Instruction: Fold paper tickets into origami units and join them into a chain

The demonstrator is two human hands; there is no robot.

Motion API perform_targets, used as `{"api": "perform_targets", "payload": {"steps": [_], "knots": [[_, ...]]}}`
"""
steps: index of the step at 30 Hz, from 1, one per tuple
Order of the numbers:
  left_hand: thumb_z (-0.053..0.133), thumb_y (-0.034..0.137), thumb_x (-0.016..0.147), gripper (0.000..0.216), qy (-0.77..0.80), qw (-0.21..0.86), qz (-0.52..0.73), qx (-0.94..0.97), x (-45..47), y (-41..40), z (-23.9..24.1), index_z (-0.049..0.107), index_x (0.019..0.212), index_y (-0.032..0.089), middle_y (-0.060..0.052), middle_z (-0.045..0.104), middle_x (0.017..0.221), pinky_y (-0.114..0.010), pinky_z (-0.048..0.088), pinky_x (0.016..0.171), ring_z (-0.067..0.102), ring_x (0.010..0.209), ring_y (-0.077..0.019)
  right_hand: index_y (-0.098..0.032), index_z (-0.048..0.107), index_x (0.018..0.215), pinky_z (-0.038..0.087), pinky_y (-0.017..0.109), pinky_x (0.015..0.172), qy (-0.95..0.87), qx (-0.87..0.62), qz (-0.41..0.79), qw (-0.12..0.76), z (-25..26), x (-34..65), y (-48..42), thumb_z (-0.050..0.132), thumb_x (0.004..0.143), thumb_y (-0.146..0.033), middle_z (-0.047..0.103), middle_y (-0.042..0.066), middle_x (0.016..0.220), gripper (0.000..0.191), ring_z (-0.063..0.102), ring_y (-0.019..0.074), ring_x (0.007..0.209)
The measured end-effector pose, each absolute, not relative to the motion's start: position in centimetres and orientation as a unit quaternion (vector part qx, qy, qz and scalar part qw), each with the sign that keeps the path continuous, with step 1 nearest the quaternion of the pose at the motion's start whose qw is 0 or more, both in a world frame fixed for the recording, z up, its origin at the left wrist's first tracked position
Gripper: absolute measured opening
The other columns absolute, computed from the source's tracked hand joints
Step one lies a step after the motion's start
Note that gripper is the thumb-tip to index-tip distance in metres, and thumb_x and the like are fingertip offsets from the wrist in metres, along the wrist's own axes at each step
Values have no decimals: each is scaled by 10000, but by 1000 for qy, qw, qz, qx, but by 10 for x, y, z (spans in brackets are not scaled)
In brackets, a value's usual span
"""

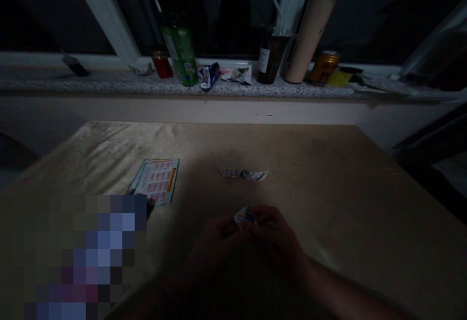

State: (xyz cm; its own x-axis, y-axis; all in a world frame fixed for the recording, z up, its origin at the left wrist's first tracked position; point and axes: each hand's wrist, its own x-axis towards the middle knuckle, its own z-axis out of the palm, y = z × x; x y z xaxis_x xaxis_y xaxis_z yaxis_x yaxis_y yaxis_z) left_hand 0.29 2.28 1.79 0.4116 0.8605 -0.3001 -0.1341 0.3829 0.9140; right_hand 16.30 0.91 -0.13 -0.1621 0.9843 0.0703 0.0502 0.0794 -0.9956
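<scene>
Between my two hands, low in the middle of the view, is a small folded piece of printed paper (241, 218) with red and green marks. My left hand (219, 237) pinches it from the left. From the right, my right hand (275, 230) grips it, its fingers curled around the paper's edge. Just beyond them on the table lie folded paper pieces (255, 176) that look like little boats, end to end. Off to the left is a stack of flat printed cards (158, 179) with red number blocks. Dim light hides the finer folds.
The tan table (321, 164) reaches to the wall under a window. On the speckled sill (120, 81) stand a green carton (180, 52), a red jar (161, 64), a dark cup (272, 57), a tall pinkish flask (312, 28) and an orange can (324, 68). Blurred blocks cover the lower left.
</scene>
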Motion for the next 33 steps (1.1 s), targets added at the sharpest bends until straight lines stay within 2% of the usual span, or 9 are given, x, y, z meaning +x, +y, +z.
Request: {"api": "perform_targets", "payload": {"steps": [3, 7, 14, 18, 21, 23, 26, 29, 33], "knots": [[691, 280, 725, 306, 434, 713, 337, 435, 2, 24, 16, 657, 992, 135, -47, 712, 936, -326, 465, 833, 623, 956, -252, -301, 595, 1098, 557, 289, 678, -625, -439, 462, 450, 2, 168, 11, 537, 865, -289, 629, 58, 980, 241, 641, 187, 837], [650, 256, 759, 258, 431, 709, 331, 448, 2, 25, 15, 656, 999, 162, -34, 708, 962, -334, 450, 866, 617, 974, -240, -344, 632, 1085, 511, 332, 794, -703, -399, 406, 427, 5, 176, 13, 522, 862, -279, 537, 49, 1161, 258, 584, 198, 928], [615, 249, 759, 260, 454, 671, 325, 488, 4, 27, 18, 676, 1001, 174, -15, 711, 945, -322, 439, 875, 616, 961, -227, -337, 541, 1210, 472, 337, 818, -758, -362, 353, 412, 0, 179, 11, 423, 888, -171, 486, 70, 1183, 381, 533, 199, 1007], [593, 288, 777, 257, 465, 665, 294, 505, 5, 26, 22, 685, 978, 158, -9, 715, 863, -298, 465, 786, 631, 890, -229, -265, 564, 1105, 472, 297, 772, -711, -402, 369, 443, -1, 180, 11, 480, 870, -185, 570, 61, 1013, 262, 563, 177, 913], [577, 321, 795, 271, 462, 665, 257, 528, 5, 23, 23, 680, 998, 175, 12, 711, 827, -268, 464, 745, 633, 858, -221, -207, 536, 900, 448, 240, 577, -661, -473, 382, 440, -3, 180, 13, 555, 830, -276, 559, 11, 752, 100, 534, 144, 666], [559, 345, 807, 258, 461, 647, 232, 561, 5, 22, 23, 692, 958, 183, 25, 705, 809, -246, 461, 713, 630, 834, -213, -200, 504, 769, 394, 225, 504, -678, -490, 381, 394, -5, 179, 14, 532, 840, -330, 514, -15, 654, 150, 477, 127, 577], [519, 368, 828, 268, 454, 610, 201, 617, 5, 20, 22, 705, 843, 176, 33, 688, 753, -212, 441, 647, 615, 738, -183, -193, 508, 706, 386, 242, 544, -728, -486, 348, 336, -8, 176, 16, 425, 894, -361, 539, -6, 651, 266, 484, 132, 597], [553, 354, 800, 251, 462, 587, 177, 641, 6, 19, 21, 701, 806, 152, 26, 675, 716, -199, 417, 613, 596, 689, -171, -187, 510, 671, 365, 231, 520, -741, -471, 355, 323, -6, 175, 19, 369, 920, -371, 539, -15, 614, 340, 476, 121, 566], [557, 395, 791, 298, 493, 558, 166, 647, 6, 19, 19, 688, 740, 132, 26, 639, 633, -191, 384, 547, 569, 610, -154, -181, 494, 626, 333, 200, 471, -730, -430, 425, 319, 1, 175, 24, 373, 919, -380, 484, -39, 551, 375, 439, 99, 512]]}}
